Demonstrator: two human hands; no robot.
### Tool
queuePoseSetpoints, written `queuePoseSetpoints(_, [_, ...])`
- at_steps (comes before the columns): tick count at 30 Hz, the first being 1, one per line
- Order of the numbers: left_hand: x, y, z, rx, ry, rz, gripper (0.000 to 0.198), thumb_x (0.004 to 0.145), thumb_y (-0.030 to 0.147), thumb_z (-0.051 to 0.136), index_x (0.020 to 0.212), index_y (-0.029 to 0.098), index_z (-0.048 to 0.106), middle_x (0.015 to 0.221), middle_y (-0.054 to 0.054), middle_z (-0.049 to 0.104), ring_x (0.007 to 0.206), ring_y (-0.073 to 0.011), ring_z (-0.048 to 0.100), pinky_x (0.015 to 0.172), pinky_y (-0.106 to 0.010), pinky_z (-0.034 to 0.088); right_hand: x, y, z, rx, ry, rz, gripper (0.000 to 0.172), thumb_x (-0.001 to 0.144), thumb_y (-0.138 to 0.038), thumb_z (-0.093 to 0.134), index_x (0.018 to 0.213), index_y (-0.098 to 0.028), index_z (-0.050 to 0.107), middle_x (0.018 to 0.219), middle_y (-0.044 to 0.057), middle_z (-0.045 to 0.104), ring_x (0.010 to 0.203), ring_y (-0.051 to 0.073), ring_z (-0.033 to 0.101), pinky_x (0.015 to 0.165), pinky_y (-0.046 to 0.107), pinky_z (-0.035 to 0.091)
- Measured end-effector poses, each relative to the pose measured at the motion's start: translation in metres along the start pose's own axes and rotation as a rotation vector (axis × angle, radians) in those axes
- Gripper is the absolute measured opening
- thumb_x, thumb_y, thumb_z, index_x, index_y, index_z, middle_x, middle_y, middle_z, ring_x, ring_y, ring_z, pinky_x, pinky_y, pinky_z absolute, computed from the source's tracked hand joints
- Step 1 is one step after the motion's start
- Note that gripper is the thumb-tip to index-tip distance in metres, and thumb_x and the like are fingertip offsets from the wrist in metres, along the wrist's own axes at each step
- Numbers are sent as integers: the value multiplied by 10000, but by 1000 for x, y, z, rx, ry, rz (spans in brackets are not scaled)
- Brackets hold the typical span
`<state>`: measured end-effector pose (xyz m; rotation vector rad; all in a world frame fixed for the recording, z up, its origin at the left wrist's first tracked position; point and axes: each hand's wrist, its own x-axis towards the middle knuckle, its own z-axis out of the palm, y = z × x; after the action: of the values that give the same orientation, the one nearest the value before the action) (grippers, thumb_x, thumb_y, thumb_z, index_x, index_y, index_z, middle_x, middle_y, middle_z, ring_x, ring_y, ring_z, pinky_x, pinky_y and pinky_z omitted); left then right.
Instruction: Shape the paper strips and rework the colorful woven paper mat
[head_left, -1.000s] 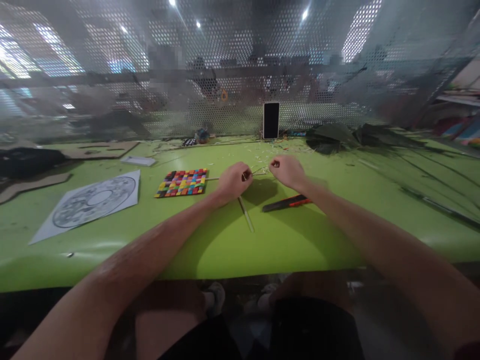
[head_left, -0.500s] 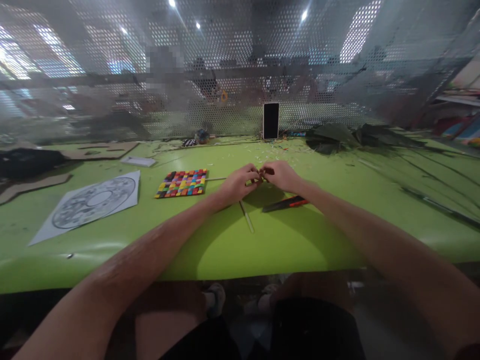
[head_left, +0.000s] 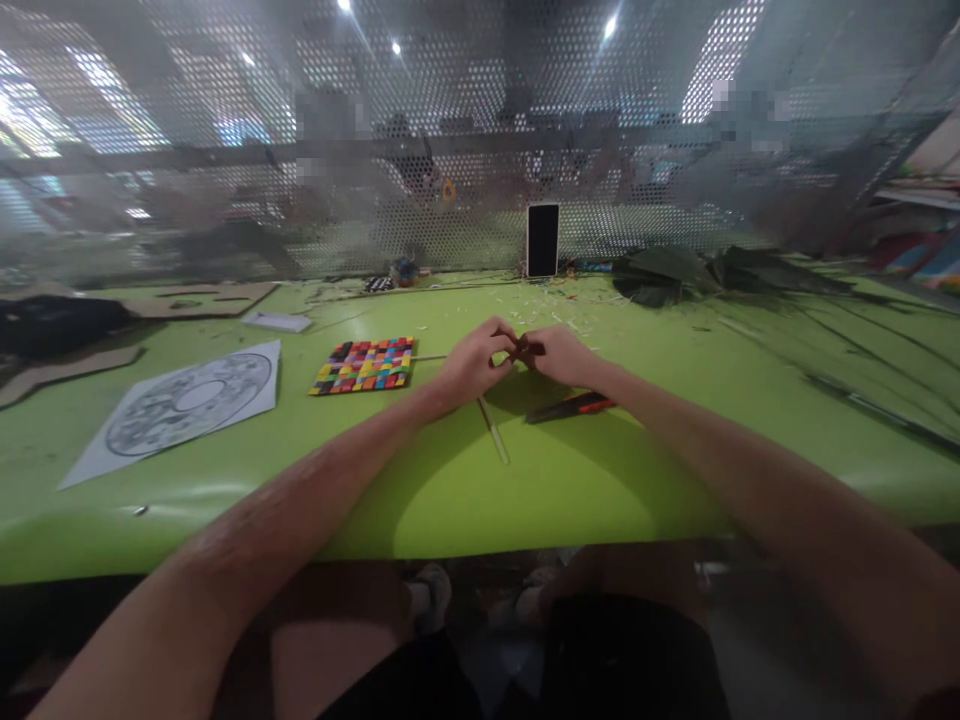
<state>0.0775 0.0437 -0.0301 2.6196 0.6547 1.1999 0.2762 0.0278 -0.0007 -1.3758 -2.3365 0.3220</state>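
Note:
My left hand [head_left: 480, 357] and my right hand [head_left: 555, 352] meet above the green table, both closed in a pinch with fingertips together. Whatever lies between them is too small to make out. Below my left hand a thin pale stick [head_left: 493, 432] rests on the table, its far end hidden by the hand. Under my right wrist lies a dark cutting tool with red parts [head_left: 574, 406], partly covered by the arm. Left of my hands is a flat piece of multicoloured woven strips [head_left: 364, 366], with another thin stick [head_left: 429, 357] reaching from it toward my left hand.
A paper with a printed ring pattern [head_left: 191, 400] lies on the left, near cut cardboard [head_left: 199, 300]. A dark-screened device [head_left: 542, 240] stands against the perforated metal panel [head_left: 480, 160]. Dark green leaves [head_left: 667, 275] with long stems spread at right. Pale scraps are scattered behind my hands.
Both hands stay together in nearly the same spot. The fingers shift slightly, and my left hand's thumb and forefinger form a rounder gap. Nothing on the table has visibly moved.

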Motion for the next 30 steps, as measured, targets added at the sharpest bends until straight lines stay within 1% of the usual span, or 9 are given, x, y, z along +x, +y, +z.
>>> queuePoseSetpoints(3, [0,-1,-1,2,19,-22,94,832,77,641,856,159,681,1008,-81,649,927,-189,623,761,-300,526,-1,-1,0,128,-12,-14,248,751,-16,535,837,-122,742,798,58,732,694,148,605,670,254,418])
queuePoseSetpoints(6, [0,-1,-2,13,51,-36,69,832,92,652,816,157,670,961,-70,646,887,-179,610,747,-290,502,-2,-4,-2,266,-45,14,226,745,-28,527,829,-127,712,762,41,710,620,129,580,617,248,421])
queuePoseSetpoints(10, [1,-2,-3,24,86,-73,56,841,126,663,795,156,672,902,-58,636,827,-164,590,712,-274,482,-2,-6,-4,356,-87,37,157,859,-128,530,857,-137,686,771,45,706,557,115,569,566,246,413])
queuePoseSetpoints(11, [1,-2,-3,17,81,-87,51,828,119,670,793,156,676,895,-57,636,818,-161,587,706,-270,483,-1,-5,-4,346,-90,28,159,897,-168,529,834,-143,673,754,41,697,550,111,564,561,244,405])
queuePoseSetpoints(13, [1,-3,-3,-17,61,-135,57,798,101,681,779,155,682,887,-57,639,812,-157,586,691,-262,490,0,-4,-3,309,-79,1,232,954,-245,530,771,-154,640,704,29,670,550,106,551,560,240,385])
queuePoseSetpoints(17, [2,-2,-1,-218,53,-337,60,783,102,688,736,139,679,875,-65,658,788,-145,614,664,-248,525,0,-2,-2,258,-31,-43,344,993,-299,520,690,-161,607,632,15,624,556,108,525,574,248,355])
queuePoseSetpoints(22, [6,4,-1,-535,31,-640,28,817,125,702,795,108,701,730,-41,704,617,-104,637,639,-239,543,-1,-2,-2,180,45,-54,321,979,-321,538,740,-150,667,645,28,629,579,127,510,599,278,327])
queuePoseSetpoints(26, [8,12,-4,-666,28,-778,79,847,173,728,806,106,721,742,-53,738,634,-104,664,670,-240,552,-1,-3,-2,203,105,-56,269,939,-340,582,831,-134,716,675,37,643,606,137,500,613,291,333])
queuePoseSetpoints(30, [11,18,-5,-791,100,-886,112,866,86,685,755,100,693,723,-42,714,652,-100,671,665,-230,542,0,-4,1,305,183,-68,214,893,-333,607,827,-141,674,717,42,648,649,144,510,628,294,369])
